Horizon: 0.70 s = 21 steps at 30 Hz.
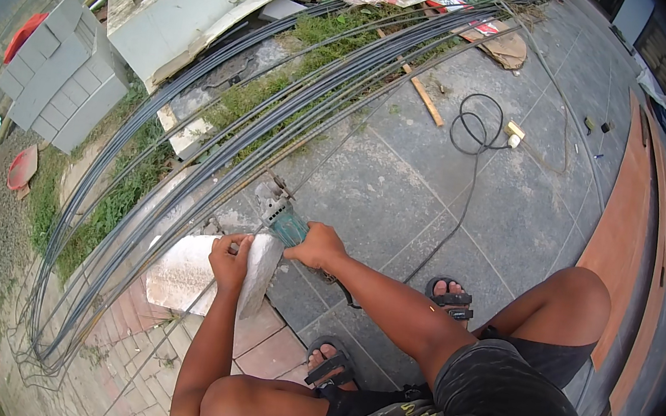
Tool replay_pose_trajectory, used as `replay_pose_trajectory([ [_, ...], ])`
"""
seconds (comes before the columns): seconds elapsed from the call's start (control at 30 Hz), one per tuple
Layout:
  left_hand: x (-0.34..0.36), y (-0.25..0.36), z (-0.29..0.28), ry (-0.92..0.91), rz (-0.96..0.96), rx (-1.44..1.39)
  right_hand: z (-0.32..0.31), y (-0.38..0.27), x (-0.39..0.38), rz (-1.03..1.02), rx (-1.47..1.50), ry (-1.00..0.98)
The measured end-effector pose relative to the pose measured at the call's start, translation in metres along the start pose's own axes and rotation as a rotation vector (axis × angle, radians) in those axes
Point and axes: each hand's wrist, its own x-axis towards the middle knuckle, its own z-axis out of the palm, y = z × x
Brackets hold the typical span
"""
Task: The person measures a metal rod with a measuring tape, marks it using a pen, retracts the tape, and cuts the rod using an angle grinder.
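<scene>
My right hand (318, 246) is wrapped round the teal body of an angle grinder (288, 224). The grinder's grey metal head points away from me, and its disc is too small to make out clearly. Just left of it, my left hand (230, 258) is closed on a thin steel rod (202, 298), which slants down past my left forearm toward the paving. Under that hand lies a rough white block (177, 273), with its near end beside the grinder. A long bundle of steel rods (212, 165) sweeps past just beyond both hands.
A black power cord (452, 232) crosses the grey tiles to an extension socket (514, 134). A wooden strip (423, 98) lies near the rods. Brown boards (610, 244) stretch along the right side. Grey blocks (64, 76) are stacked at the far left. My sandalled feet are close by.
</scene>
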Motion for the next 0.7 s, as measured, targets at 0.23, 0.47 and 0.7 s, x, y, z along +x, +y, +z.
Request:
replay_pose_trajectory([
  [0.23,0.0004,-0.0014,0.0004,0.001,-0.001,-0.003,-0.0018,-0.0012,0.0009,0.005,-0.043,-0.024],
  [0.47,-0.0002,-0.0013,0.0018,-0.002,-0.015,-0.006,-0.0023,-0.0002,0.0022,0.022,-0.068,-0.045],
  [0.7,-0.0006,-0.0044,0.0009,0.005,-0.009,-0.002,-0.0027,-0.0020,0.0006,0.029,-0.054,-0.061],
])
